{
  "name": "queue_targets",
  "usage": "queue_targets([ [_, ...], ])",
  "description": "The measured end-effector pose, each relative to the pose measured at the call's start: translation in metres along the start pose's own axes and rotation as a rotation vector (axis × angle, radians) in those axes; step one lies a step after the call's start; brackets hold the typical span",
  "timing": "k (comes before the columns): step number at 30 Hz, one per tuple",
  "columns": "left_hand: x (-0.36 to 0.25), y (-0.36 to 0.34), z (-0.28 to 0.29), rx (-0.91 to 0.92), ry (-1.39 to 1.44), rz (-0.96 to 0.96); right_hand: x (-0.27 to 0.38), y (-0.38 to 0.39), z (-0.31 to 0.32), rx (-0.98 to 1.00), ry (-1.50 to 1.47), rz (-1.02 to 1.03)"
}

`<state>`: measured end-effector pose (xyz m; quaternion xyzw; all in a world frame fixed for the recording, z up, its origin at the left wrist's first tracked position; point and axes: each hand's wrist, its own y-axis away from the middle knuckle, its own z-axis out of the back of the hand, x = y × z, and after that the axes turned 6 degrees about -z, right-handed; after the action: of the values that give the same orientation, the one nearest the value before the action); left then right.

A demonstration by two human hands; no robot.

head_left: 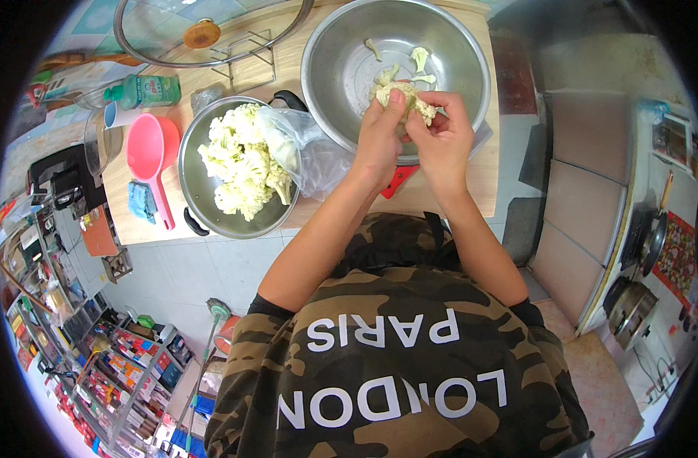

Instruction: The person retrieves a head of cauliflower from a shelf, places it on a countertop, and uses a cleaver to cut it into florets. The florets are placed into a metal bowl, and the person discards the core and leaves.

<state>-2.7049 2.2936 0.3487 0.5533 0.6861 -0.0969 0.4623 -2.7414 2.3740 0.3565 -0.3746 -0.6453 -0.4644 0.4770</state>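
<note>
Over the near side of a large steel basin point(330, 88), both my hands grip one piece of cauliflower point(410, 99). My left hand point(379, 141) pinches it from the left, thumb on top. From the right, the bent fingers of my right hand point(444, 137) close on its edge. Several small florets and stem bits point(420, 57) lie on the basin's floor. To the left, a steel pot point(192, 195) with black handles holds a heap of cauliflower florets point(246, 164). A clear plastic bag point(322, 156) is draped over the pot's right rim, between pot and basin.
A red object point(398, 182), partly hidden, lies at the wooden table's point(280, 72) front edge. On the left are a pink ladle point(152, 145), a blue cloth point(141, 201) and a green bottle point(150, 90). A glass lid point(201, 33) rests at the back on a wire rack point(246, 61).
</note>
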Motion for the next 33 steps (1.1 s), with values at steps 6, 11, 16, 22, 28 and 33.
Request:
queue_targets([
  [6, -0.006, -0.023, 0.012, -0.06, 0.21, 0.01, -0.013, 0.007, 0.0, -0.059, 0.313, 0.488],
  [11, -0.02, -0.034, 0.03, 0.006, 0.167, 0.042, -0.01, -0.002, 0.009, -0.042, 0.144, 0.108],
  [16, -0.016, -0.028, 0.024, 0.043, 0.096, -0.022, 0.008, -0.026, 0.021, 0.105, 0.402, 0.033],
  [22, -0.019, -0.018, 0.016, 0.127, -0.14, -0.104, 0.023, -0.025, 0.012, 0.292, 0.074, -0.099],
  [28, -0.028, -0.008, 0.01, 0.141, -0.179, -0.212, 0.03, -0.022, 0.018, 0.297, -0.008, -0.165],
  [33, -0.032, -0.006, 0.008, 0.153, -0.201, -0.188, 0.028, -0.019, 0.019, 0.279, -0.064, -0.138],
])
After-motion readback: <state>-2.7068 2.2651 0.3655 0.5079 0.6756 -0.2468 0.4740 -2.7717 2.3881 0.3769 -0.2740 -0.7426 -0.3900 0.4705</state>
